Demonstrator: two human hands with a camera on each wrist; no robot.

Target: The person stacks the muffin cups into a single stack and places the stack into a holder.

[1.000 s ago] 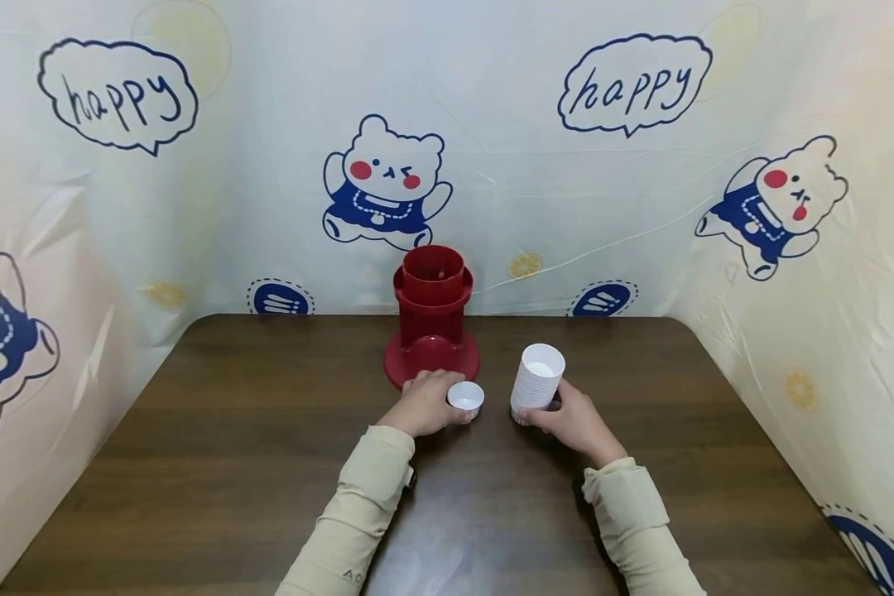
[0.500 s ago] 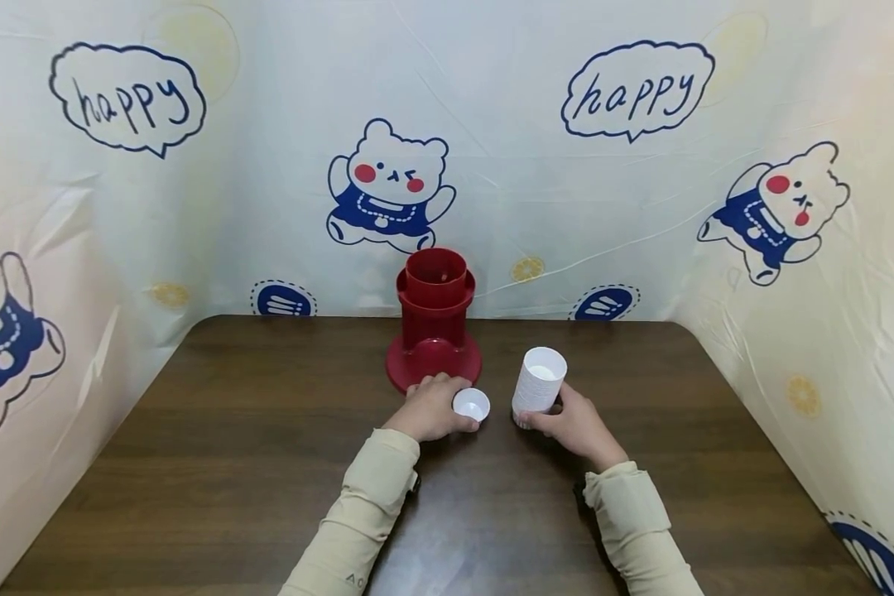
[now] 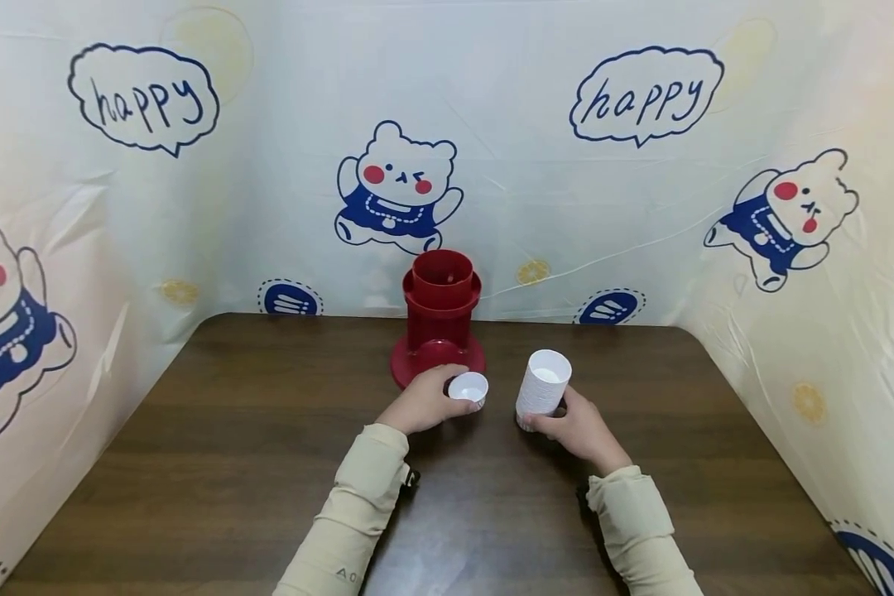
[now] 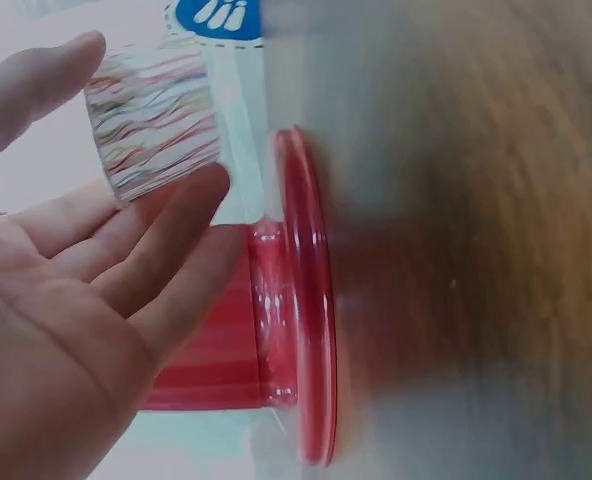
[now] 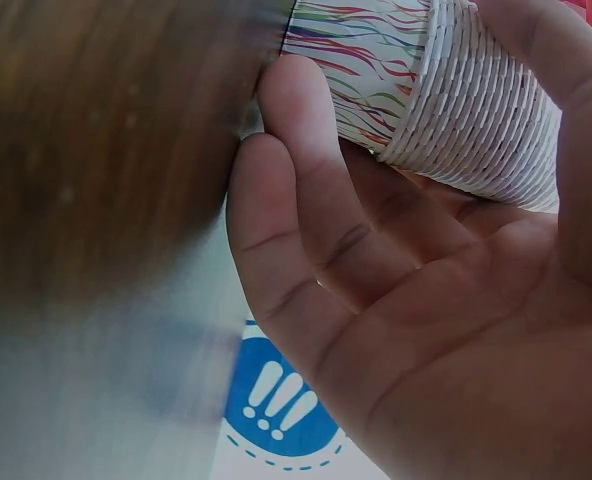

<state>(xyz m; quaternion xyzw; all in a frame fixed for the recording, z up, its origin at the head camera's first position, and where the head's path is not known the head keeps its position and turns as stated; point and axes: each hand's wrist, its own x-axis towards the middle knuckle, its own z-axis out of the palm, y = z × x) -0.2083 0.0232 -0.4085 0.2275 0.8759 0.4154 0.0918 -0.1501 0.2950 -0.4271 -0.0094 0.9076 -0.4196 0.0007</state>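
A single small paper cup (image 3: 468, 387) is pinched upright between the thumb and fingers of my left hand (image 3: 425, 403). Its side carries coloured wavy lines in the left wrist view, where the cup (image 4: 156, 120) appears above the table. To the right, my right hand (image 3: 585, 426) grips the lower part of a tall stack of nested white paper cups (image 3: 542, 387). The right wrist view shows the stack's many rims (image 5: 476, 110) and the patterned bottom cup; the stack is near the table surface. Behind the left hand stands a red plastic cylinder on a round base (image 3: 442, 319).
The brown wooden table (image 3: 216, 463) has rounded far corners. A printed curtain (image 3: 521, 165) with bears and "happy" bubbles hangs along its back and both sides. The red base (image 4: 311, 300) lies close beyond the left fingers.
My left hand has raised the single cup slightly and drawn it a little to the left, away from the stack. The right hand keeps its hold on the stack. The head view has shifted slightly.
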